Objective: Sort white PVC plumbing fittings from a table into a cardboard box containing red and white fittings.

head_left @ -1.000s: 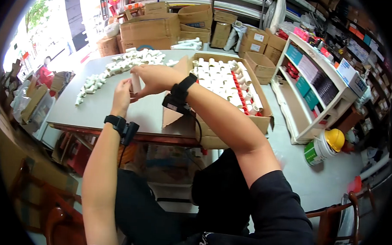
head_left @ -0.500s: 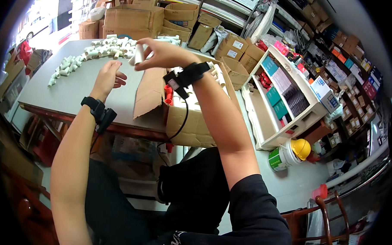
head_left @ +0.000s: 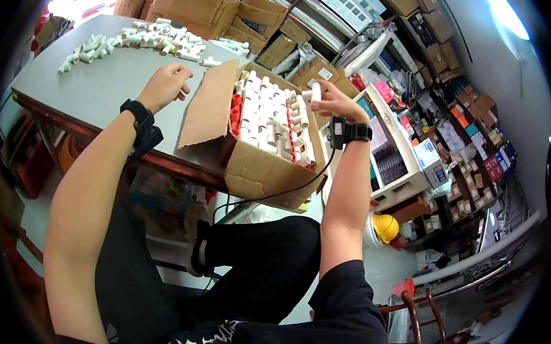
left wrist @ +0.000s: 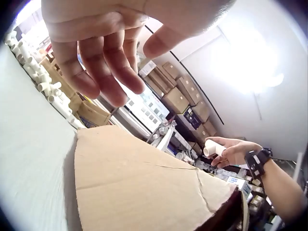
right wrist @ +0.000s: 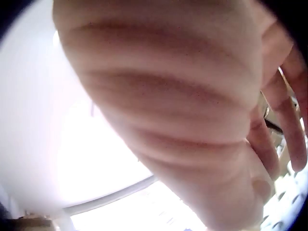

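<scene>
Head view, white fitting [head_left: 316, 93] was pinched by right hand [head_left: 337, 105] near right side of carton [head_left: 257, 171], left hand [head_left: 164, 86] slack left of carton, shirt lettering [head_left: 221, 333] distorted.

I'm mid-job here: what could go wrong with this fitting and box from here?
1. The right grip holds a white fitting near the right edge of the box in the head view; if it slipped, the piece might land outside.
2. The packed fittings sit close together, so setting another in could knock some askew.
3. The wrist cable passes in front of the box and might snag as the arm moves.
</scene>
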Demonstrator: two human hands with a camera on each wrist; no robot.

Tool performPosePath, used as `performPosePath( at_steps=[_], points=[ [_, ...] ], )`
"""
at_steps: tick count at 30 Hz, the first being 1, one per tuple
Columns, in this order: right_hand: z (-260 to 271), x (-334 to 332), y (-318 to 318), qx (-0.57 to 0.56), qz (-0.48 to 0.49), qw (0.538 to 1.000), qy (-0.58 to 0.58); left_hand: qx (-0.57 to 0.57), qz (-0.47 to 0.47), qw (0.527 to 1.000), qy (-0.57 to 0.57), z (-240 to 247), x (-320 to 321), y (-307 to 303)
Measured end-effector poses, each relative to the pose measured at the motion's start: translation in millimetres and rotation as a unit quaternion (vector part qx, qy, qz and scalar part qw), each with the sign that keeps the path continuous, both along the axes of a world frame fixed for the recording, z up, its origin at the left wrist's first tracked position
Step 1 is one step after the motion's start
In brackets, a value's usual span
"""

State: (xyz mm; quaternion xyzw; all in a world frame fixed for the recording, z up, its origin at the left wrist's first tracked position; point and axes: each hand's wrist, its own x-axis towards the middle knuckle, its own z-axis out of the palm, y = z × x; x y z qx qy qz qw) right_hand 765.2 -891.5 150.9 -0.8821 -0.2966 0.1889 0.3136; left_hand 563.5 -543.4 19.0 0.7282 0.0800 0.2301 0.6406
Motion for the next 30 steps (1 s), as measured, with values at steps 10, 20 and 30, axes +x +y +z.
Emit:
performPosePath(
  at_steps=[10,20,30],
  points=[
    [-36.1,23.6,-34.1,-0.193,-0.048,0.98,-0.025,0.009,-0.019,0.999,-0.029,-8.2,14.9,-2.7],
    [-48.3,14.7,-35.9,-0.271,-0.031,0.962,-0.022,0.04,-0.006,0.999,-0.003,-6.5,11.3,-1.2],
    [-51.9,10.7,-34.8,-0.272,0.006,0.961,-0.049,0.054,-0.001,0.999,0.01,-7.5,15.0,0.8]
  ],
)
